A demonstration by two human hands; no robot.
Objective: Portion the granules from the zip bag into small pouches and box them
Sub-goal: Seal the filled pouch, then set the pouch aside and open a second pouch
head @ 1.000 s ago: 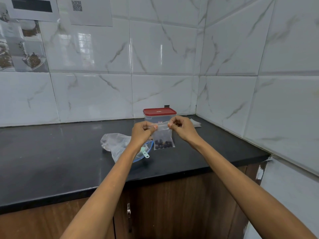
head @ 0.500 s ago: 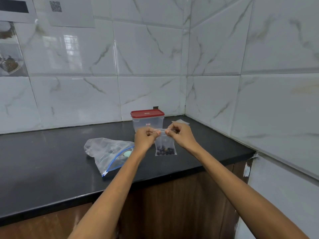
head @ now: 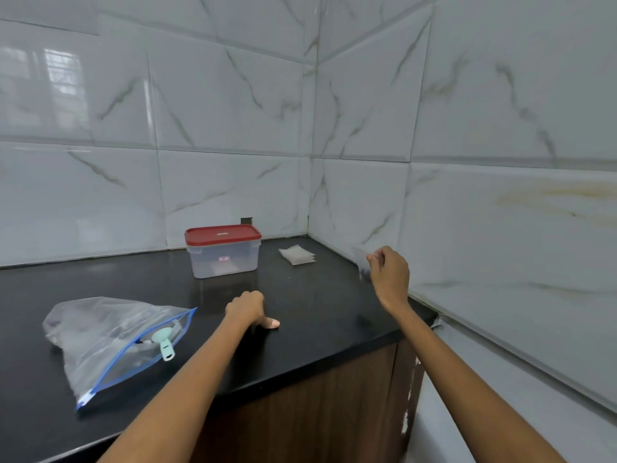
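Black counter [head: 317, 305] now shows both hands apart: the filled pouch [head: 362, 262] hangs pinched by the right hand [head: 389, 272] alone, right of the lidded box [head: 223, 250]; left hand [head: 247, 309], curled and empty, rests knuckles-down. Sealing looks finished; boxing follows.

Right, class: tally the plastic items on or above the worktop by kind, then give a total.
Zip bag: 1
Scoop: 1
Red-lidded box: 1
Filled pouch in right hand: 1
Stack of empty pouches: 1, sheets uncountable
Total: 5
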